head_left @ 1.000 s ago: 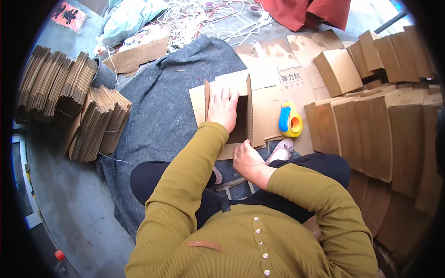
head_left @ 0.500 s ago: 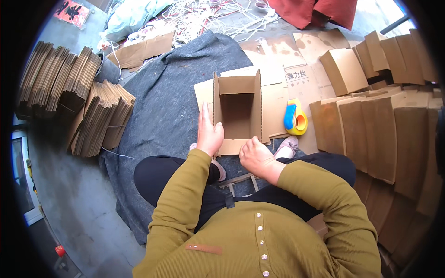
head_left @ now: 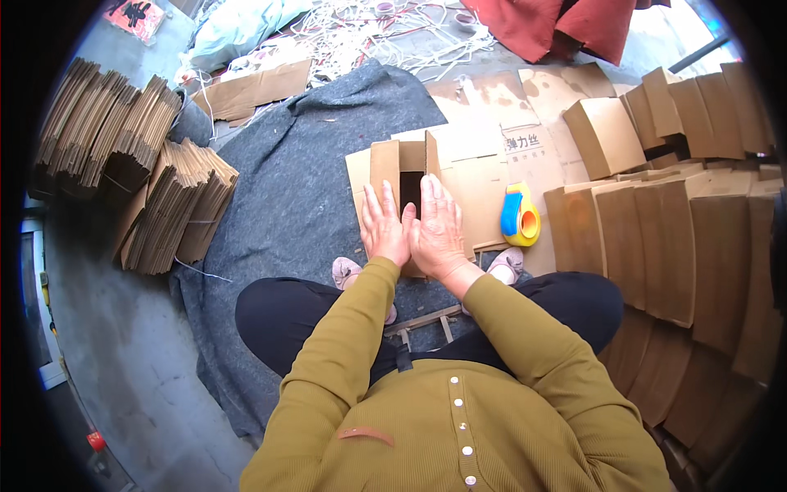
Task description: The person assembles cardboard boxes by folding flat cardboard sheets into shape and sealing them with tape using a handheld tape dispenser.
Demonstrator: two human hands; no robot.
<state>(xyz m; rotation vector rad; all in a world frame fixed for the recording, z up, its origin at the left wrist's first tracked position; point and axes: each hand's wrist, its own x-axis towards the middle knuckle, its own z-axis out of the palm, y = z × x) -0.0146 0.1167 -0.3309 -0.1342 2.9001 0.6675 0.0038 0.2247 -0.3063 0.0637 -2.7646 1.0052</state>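
Note:
A brown cardboard box [head_left: 384, 162] stands between my feet with its top partly folded over. My left hand [head_left: 384, 228] lies on its left flap, fingers stretched out. Flat against the right flap, which is still tilted upward, presses my right hand [head_left: 438, 231], its fingers straight and close together. The two thumbs nearly meet over the near end of the box. A dark gap shows the inside between the flaps; my hands hide the near flap. To the right of the box stands a yellow and blue tape dispenser [head_left: 520, 216].
Bundles of flat cardboard [head_left: 184, 209] stand at the left. Made-up boxes [head_left: 656, 238] are stacked along the right. A dark grey cloth [head_left: 279, 189] and flattened cardboard [head_left: 484, 176] cover the floor. Farther off lie tangled white strips [head_left: 377, 37] and a red cloth [head_left: 549, 29].
Both hands have moved inward and forward onto the box's side flaps. The left flap has gone from upright to folded inward, and the right one now leans in.

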